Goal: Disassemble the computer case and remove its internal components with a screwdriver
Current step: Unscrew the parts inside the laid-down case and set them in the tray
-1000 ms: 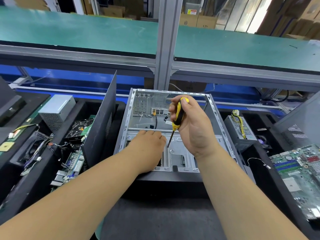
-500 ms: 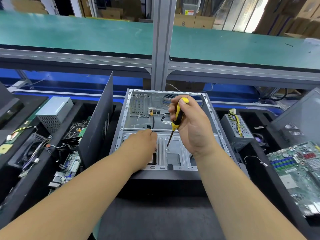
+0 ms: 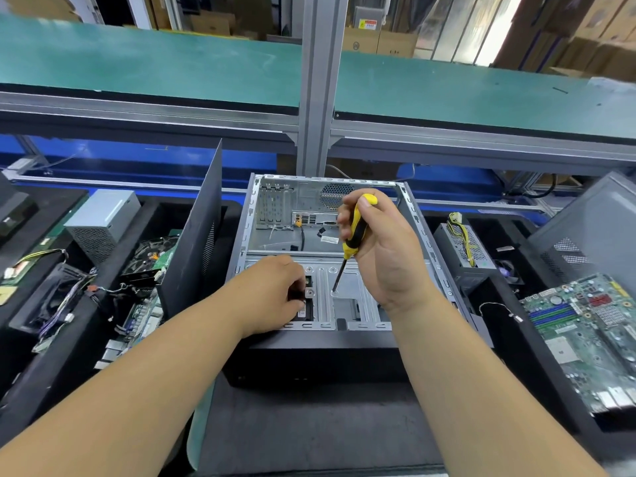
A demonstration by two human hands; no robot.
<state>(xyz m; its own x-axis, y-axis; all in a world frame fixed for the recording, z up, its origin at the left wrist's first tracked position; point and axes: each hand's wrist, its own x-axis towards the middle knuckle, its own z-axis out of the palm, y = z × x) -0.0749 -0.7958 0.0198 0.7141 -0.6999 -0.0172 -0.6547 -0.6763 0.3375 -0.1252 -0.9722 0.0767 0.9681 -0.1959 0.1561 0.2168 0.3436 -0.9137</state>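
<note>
An open grey computer case (image 3: pixel 418 222) lies on its side in front of me, its main bay mostly bare with a few loose cables at the back. My right hand (image 3: pixel 385 256) grips a yellow and black screwdriver (image 3: pixel 356 228), tip down on the metal drive cage (image 3: pixel 347 287). My left hand (image 3: pixel 275 290) reaches into the cage's left opening, fingers curled on a small black part (image 3: pixel 297 294) that is partly hidden.
A dark side panel (image 3: pixel 196 242) leans upright left of the case. Left bins hold a silver power supply (image 3: pixel 101 222), boards and cables. At right sit another power supply (image 3: pixel 464 249), a green motherboard (image 3: pixel 592 335) and a grey case panel (image 3: pixel 592 232). A green conveyor (image 3: pixel 155 63) runs behind.
My left hand has slid nearer along the drive cage and its fingers have curled onto the black part. The right hand keeps the screwdriver in almost the same place.
</note>
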